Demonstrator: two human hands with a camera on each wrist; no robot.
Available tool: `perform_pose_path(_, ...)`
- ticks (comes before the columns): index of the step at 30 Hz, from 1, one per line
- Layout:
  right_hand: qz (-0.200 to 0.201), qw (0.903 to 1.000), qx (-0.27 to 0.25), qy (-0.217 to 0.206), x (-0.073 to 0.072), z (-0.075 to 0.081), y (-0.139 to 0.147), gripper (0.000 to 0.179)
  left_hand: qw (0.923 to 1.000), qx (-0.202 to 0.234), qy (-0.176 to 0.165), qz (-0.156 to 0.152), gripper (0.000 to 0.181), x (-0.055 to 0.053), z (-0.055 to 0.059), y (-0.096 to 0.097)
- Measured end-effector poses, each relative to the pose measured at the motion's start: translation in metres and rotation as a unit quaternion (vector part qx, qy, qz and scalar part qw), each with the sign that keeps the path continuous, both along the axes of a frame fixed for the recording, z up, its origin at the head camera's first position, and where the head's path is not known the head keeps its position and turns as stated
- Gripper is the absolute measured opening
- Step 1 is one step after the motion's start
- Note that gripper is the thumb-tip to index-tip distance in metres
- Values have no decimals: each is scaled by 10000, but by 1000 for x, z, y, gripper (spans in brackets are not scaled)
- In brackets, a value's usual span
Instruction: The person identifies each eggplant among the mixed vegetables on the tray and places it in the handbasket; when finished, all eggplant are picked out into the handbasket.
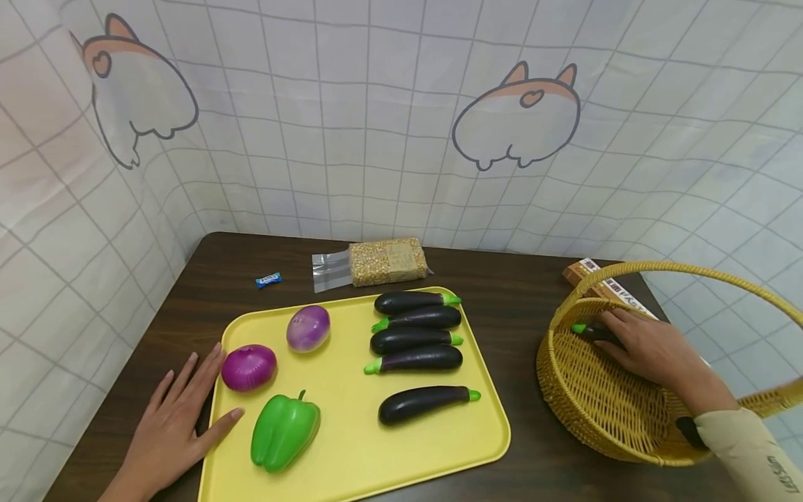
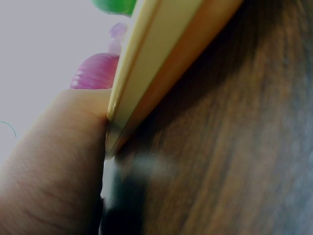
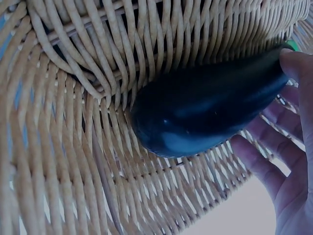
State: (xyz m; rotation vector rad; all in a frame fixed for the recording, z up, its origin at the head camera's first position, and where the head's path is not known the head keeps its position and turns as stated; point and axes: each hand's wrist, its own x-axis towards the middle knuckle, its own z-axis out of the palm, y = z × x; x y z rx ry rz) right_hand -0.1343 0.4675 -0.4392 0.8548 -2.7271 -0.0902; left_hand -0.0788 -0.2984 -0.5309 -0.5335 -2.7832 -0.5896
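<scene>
We noted an eggplant inside the wicker basket at the right of the head frame, its green stem end pointing left. Our right hand was on it: in the right wrist view the thumb lay over the narrow neck and the other fingers along the lower side, so we logged the hand as clamped on the eggplant, firmness not readable. The blunt end lay close against the weave; whether the weave bore its weight we could not tell.

Step in hand, our judgement: shifting eggplants between basket and tray; direction not determinable. If placing, the next move called for parting the fingers and withdrawing under the arched handle; if removing, a firmer hold and a lift clear of the rim.

On the tray, right half: four eggplants in a close row, stems alternating, and a lone eggplant below, apart. Left half: two onions and a green pepper. Our left hand rested at the tray's left rim, fingers spread, holding nothing.

Farther out on the counter, beyond the tray: a bag of kernels and a small blue packet; a box lay behind the basket.
</scene>
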Motion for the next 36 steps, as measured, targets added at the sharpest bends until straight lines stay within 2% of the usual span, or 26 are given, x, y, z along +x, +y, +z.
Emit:
perform_pose_path(10, 40, 9998, 171, -84, 3, 3, -8, 40, 10000, 20, 7, -14, 96, -1, 0, 0)
perform_pose_path(14, -52, 9999, 133, -38, 3, 13, -11, 40, 10000, 28, 5, -30, 96, -2, 2, 0)
perform_pose_path(20, 118, 9997, 146, 148, 5, 31, -21, 39, 10000, 16, 8, -28, 96, 1, 3, 0)
perform_pose_path(29, 237, 9991, 307, 188, 19, 51, -42, 34, 10000, -29, 26, -13, 96, -1, 3, 0)
perform_pose_path(32, 348, 9987, 302, 238, 22, 56, -51, 24, 10000, -12, 42, -12, 97, 0, 3, 0)
perform_pose_path(36, 523, 9975, 240, 402, 27, 60, -63, 52, 10000, 13, 48, -9, 96, 1, 2, 1)
